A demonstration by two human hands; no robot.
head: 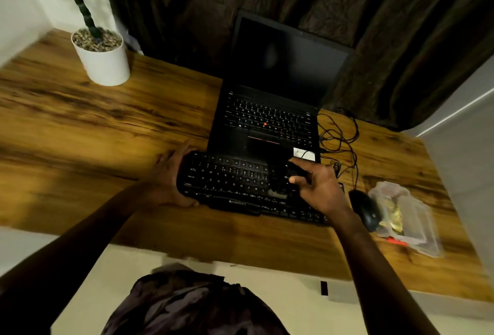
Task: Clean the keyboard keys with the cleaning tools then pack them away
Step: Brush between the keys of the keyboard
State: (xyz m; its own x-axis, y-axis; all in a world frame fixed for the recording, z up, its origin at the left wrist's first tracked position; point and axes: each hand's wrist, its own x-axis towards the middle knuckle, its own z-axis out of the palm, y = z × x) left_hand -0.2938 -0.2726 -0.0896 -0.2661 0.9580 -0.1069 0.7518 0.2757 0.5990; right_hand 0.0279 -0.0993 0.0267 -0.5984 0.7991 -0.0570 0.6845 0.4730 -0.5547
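Observation:
A black keyboard point(230, 182) lies on the wooden desk point(107, 131) in front of an open laptop. My left hand point(171, 177) grips the keyboard's left end, thumb under its front edge. My right hand point(318, 187) holds a dark cleaning brush point(292, 171) over the right half of the keys; its bristle tip point(276, 191) touches the keys near the bottom row. The right part of the keyboard is hidden under my hand.
The black laptop point(270, 118) stands open behind the keyboard. A black mouse point(365, 209) and a clear plastic case point(406, 217) with small items lie to the right. Cables point(339, 137) tangle at the laptop's right. A white plant pot point(103, 59) stands at the far left.

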